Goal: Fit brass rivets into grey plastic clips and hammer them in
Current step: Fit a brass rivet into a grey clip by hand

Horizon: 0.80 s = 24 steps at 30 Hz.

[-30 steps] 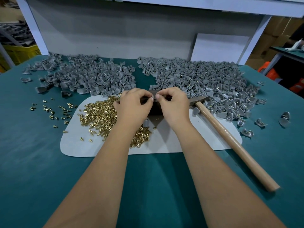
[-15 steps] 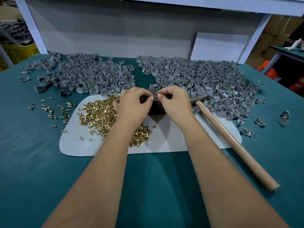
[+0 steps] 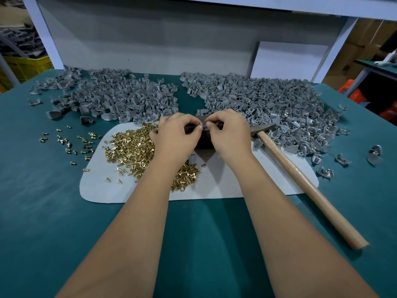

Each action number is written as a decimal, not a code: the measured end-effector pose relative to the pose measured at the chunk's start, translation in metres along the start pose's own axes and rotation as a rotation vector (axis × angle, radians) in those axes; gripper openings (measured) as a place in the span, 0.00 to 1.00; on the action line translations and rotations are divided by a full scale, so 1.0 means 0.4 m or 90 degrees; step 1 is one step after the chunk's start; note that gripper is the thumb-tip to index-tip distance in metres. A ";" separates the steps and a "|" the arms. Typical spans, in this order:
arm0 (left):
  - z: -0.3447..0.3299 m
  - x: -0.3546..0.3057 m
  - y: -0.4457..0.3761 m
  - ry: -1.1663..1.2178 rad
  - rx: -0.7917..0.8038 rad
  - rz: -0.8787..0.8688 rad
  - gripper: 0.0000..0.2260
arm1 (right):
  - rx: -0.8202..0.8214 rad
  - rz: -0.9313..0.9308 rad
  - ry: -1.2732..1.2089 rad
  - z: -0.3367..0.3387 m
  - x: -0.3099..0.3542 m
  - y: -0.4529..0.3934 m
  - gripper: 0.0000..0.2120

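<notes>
My left hand [image 3: 175, 136] and my right hand [image 3: 228, 134] meet fingertip to fingertip above a dark metal block [image 3: 204, 143] on the white mat [image 3: 101, 190]. Between the fingertips they pinch a small grey clip [image 3: 202, 125] and what looks like a brass rivet; which hand has which I cannot tell. A heap of loose brass rivets [image 3: 131, 149] lies on the mat under my left wrist. A hammer [image 3: 300, 179] with a wooden handle lies to the right, its head next to my right hand.
Two big piles of grey clips lie at the back: a left pile [image 3: 111, 97] and a right pile [image 3: 268, 106] showing brass in many pieces. Scattered rivets [image 3: 71, 140] lie on the green table [image 3: 43, 211] at left. Stray clips [image 3: 341, 158] lie at right.
Both hands stay pinched together over the block; only small finger movement shows. The hammer and piles have not moved.
</notes>
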State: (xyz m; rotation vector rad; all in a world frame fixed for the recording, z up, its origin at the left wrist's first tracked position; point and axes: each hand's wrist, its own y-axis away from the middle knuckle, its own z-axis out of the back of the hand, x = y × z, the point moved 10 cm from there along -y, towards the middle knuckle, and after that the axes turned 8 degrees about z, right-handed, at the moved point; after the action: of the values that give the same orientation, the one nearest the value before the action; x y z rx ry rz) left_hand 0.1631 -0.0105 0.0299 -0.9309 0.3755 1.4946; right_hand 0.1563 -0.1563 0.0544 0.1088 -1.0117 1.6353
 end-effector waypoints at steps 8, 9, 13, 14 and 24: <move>-0.001 0.000 -0.002 -0.009 -0.002 0.001 0.03 | 0.001 0.002 0.001 -0.002 0.003 -0.001 0.05; -0.001 0.000 -0.002 -0.007 -0.002 0.001 0.03 | -0.003 -0.005 0.001 -0.002 0.001 0.000 0.05; 0.002 0.000 0.001 0.008 -0.002 0.002 0.03 | -0.021 -0.022 0.036 -0.003 0.002 0.007 0.06; 0.003 -0.001 0.002 0.011 0.000 0.001 0.03 | -0.020 -0.023 0.034 -0.004 0.001 0.008 0.06; 0.003 -0.007 0.006 -0.033 -0.009 0.002 0.04 | -0.007 -0.058 -0.107 -0.001 -0.015 0.016 0.12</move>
State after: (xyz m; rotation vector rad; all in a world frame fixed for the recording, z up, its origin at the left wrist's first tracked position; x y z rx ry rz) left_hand 0.1602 -0.0119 0.0318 -0.9014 0.3294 1.5232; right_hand 0.1532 -0.1603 0.0475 0.2855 -1.1265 1.5574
